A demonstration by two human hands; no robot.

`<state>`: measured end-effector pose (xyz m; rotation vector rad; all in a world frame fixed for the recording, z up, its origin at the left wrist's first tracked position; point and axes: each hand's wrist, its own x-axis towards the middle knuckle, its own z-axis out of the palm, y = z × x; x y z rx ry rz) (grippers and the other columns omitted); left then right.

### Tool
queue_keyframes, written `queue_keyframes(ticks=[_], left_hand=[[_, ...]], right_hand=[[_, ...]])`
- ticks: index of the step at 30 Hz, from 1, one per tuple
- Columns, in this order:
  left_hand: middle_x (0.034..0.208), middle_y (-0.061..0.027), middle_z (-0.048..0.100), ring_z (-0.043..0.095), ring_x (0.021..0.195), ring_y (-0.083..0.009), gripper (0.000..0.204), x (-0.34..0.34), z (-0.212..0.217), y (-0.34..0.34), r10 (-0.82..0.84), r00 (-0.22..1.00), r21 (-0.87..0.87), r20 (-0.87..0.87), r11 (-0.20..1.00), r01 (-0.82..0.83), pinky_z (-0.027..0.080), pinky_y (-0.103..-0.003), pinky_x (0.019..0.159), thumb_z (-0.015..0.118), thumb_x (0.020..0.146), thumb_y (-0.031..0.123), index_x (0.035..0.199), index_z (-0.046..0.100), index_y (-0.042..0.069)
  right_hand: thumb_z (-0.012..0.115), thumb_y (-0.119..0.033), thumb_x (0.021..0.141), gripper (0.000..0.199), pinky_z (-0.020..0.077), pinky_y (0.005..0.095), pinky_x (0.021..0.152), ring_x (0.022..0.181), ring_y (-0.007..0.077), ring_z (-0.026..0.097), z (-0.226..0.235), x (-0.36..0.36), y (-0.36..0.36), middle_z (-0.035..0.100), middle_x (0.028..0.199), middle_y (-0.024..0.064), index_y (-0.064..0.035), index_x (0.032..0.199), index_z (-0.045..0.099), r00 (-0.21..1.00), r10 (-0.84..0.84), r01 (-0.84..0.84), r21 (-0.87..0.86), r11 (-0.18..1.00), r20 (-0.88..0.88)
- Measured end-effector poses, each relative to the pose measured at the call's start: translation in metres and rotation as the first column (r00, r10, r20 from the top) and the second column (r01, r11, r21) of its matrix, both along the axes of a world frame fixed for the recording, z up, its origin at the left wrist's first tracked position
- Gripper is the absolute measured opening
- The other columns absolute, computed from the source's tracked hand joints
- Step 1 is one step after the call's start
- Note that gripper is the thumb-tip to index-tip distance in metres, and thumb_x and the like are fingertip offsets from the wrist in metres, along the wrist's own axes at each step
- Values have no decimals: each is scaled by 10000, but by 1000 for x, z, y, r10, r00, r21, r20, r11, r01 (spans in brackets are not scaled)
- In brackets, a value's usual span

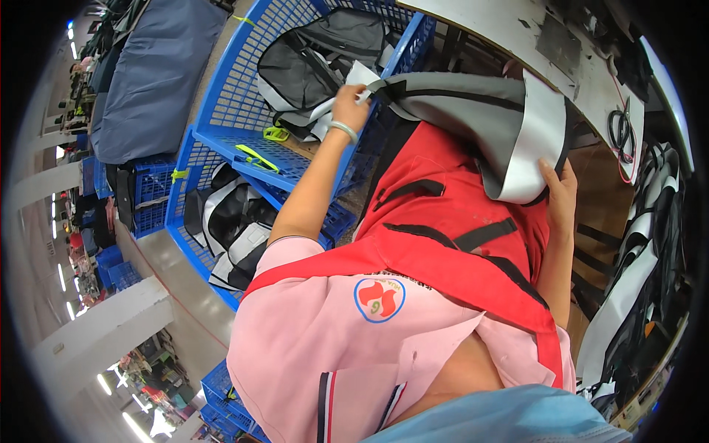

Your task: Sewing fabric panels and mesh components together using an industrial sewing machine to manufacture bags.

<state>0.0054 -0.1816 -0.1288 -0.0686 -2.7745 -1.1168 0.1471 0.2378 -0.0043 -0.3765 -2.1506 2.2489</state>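
Observation:
A long sewn fabric piece point(473, 96), grey with a black strip and a broad white band, stretches across my lap between my two hands. My left hand point(350, 111) is closed on its narrow white end, above the near right edge of a blue plastic crate point(221, 96). At the other end my right hand point(559, 184) grips the edge of the white band point(535, 148), thumb on the face and fingers partly hidden behind it. Inside that crate lie dark grey and white fabric pieces point(310, 63), piled loosely.
A second blue crate point(181, 221) with black and white pieces stands nearer on the left. To the right runs a worktable point(487, 22) carrying black-handled scissors point(622, 133). More fabric strips point(628, 295) hang at far right. A red apron point(443, 229) covers my lap.

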Motion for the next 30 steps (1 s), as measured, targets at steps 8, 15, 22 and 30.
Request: queue_keyframes(ticks=[8,15,22,30], left_hand=[[967,-141,626,603,917,-366,261,-35,1,49,-91,966,-169,-244,984,51,483,-437,805,616,791,35,1045,657,82],[799,-105,626,623,748,-322,177,-4,187,137,-630,708,-118,-320,768,630,495,-391,644,628,808,45,975,674,83],[739,-68,634,614,615,-245,140,109,288,203,-929,-143,187,-342,-216,958,463,-349,517,706,798,106,927,680,57],[777,-105,677,638,662,-146,134,77,286,246,-991,95,364,-98,53,930,498,-270,618,694,828,86,896,682,-29]], right_hand=[[594,-111,928,325,435,231,861,961,86,556,70,12,5,633,1080,30,36,1218,576,989,-21,43,151,988,-144],[571,-53,888,432,407,274,986,1089,149,563,225,85,148,583,1219,97,-13,1316,526,769,-404,622,433,652,-495],[614,-93,787,214,484,320,846,937,219,651,204,90,180,699,929,128,-3,957,707,909,-108,-320,840,438,402],[684,-180,813,362,440,420,971,1134,309,541,69,55,122,575,1143,112,-100,1164,642,896,271,-402,902,157,352]])
